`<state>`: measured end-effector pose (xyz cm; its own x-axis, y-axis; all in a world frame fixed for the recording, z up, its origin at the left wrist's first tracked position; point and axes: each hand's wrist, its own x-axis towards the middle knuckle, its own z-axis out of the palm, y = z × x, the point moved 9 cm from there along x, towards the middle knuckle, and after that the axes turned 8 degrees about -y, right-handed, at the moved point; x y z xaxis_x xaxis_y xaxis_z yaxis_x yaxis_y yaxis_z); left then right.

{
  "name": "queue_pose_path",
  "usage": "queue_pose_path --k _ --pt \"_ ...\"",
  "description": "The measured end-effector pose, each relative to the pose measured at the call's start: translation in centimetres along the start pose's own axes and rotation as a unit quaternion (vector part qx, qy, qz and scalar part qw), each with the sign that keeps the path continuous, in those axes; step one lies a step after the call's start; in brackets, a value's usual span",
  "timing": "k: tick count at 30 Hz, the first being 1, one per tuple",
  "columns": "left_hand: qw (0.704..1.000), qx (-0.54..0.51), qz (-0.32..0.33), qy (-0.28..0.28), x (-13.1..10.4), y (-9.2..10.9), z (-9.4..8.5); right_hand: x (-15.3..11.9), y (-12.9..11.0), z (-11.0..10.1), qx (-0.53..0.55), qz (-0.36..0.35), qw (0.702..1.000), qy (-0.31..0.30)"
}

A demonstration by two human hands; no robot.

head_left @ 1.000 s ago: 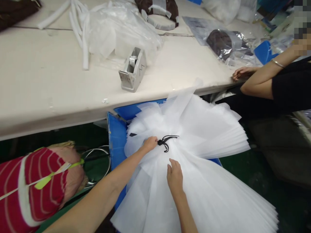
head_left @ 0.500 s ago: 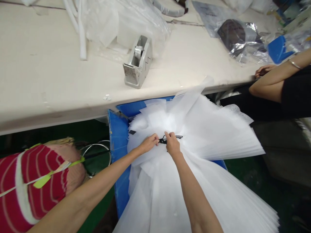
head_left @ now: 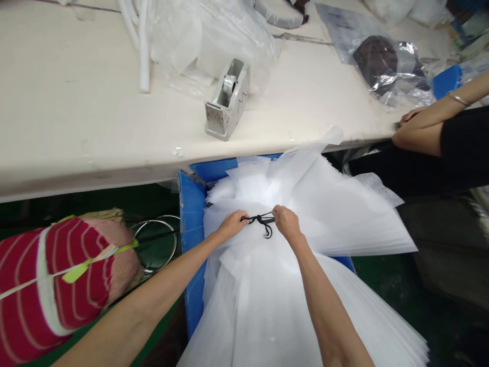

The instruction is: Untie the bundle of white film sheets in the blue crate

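A black cord (head_left: 259,219) with a knot and a small hanging loop lies across the gathered middle of a big bundle of thin white sheets (head_left: 344,219). The sheets fan out to the right and toward me. My left hand (head_left: 234,224) pinches the cord on the left side of the knot. On the right side, my right hand (head_left: 286,220) is closed on the cord, which runs taut between both hands. Beneath the bundle is a blue box (head_left: 192,214), its left wall and back edge showing.
Beyond the box, a pale table (head_left: 114,117) holds a grey tape dispenser (head_left: 228,102), clear plastic (head_left: 214,35) and a bagged dark item (head_left: 376,61). A red striped bundle (head_left: 76,275) is at the left. Another person's arm (head_left: 428,125) rests at the right.
My right hand has moved right, away from my left hand. The cord is now pulled straighter, with its knot and hanging loop visible between them. The view has shifted slightly.
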<state>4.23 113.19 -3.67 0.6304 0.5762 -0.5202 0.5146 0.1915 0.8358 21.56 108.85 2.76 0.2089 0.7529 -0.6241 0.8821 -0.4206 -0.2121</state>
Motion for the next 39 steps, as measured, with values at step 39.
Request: queue_pose_path --k 39 --pt "0.972 0.214 -0.062 -0.079 -2.5 -0.1 -2.1 -5.5 -2.1 13.3 0.425 0.090 0.892 0.125"
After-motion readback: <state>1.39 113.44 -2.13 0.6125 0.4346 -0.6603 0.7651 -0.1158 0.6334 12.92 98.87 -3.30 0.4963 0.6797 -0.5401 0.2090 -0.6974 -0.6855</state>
